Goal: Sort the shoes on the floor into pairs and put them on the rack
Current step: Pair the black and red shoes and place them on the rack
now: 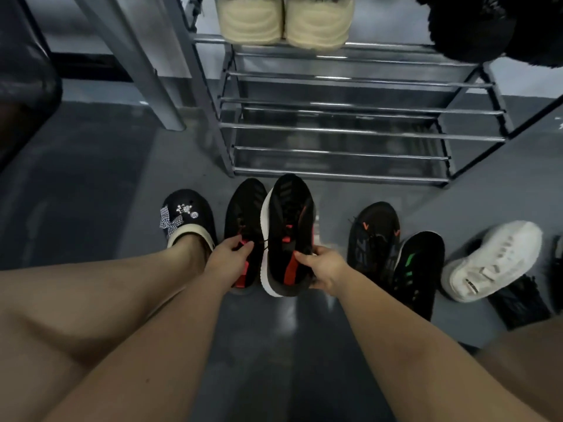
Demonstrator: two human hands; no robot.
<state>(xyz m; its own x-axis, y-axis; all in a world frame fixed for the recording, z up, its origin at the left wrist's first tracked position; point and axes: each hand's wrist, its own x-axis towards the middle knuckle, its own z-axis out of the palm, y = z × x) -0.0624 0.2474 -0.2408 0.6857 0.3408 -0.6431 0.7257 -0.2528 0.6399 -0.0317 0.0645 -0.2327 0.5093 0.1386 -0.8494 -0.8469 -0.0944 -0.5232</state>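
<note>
A person crouched before a metal rack [350, 129] held a matched pair of black sneakers, one in each hand, just above the grey floor [91, 193]. The left hand [227, 254] pinched the left sneaker [243, 214] at its red-trimmed collar; the right hand [324, 266] gripped the right sneaker [289, 220] at the heel, fingers curled over the collar. The two shoes sat side by side, toes aimed at the rack's lowest bars. Both looked light and soft, with knit uppers likely to flex under a squeeze, so the stiffer heel and collar seemed the sound place to hold. The right shoe was tipped sideways, showing a white sole edge and red side stripe; dim light made finer details of the left hard to read. To the right on the floor lay two more dark sneakers [393, 254] and a white sneaker [493, 260]. A cream pair [286, 22] already occupied the top shelf.
</note>
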